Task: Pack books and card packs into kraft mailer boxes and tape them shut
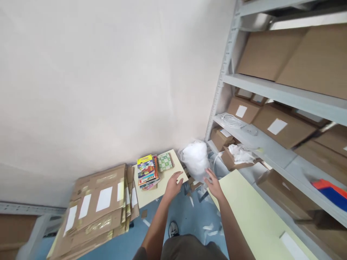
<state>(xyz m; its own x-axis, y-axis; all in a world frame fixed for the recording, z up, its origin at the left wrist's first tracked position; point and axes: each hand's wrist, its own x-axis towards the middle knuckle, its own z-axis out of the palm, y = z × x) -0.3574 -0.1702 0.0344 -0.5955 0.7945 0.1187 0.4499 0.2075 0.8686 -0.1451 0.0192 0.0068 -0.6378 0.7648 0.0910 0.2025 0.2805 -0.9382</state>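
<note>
My left hand [173, 185] is over the front edge of a pale yellow table [165, 183], thumb and fingers apart with nothing in them. My right hand [213, 184] has its fingers spread at the lower right side of a white, full plastic bag [195, 156]; I cannot tell whether the fingertips touch it. The bag sits in the gap between two tables, against the wall. Left of my left hand are a stack of colourful books [146, 169] and a smaller book with a green checked cover [165, 161].
Flattened cardboard boxes [93, 191] are piled at left. A second pale yellow table [255, 213] stands at right, beside a grey metal shelf [284, 94] with cardboard boxes [282, 124]. Scraps [210, 229] litter the blue floor [187, 224] near my shoe [172, 229].
</note>
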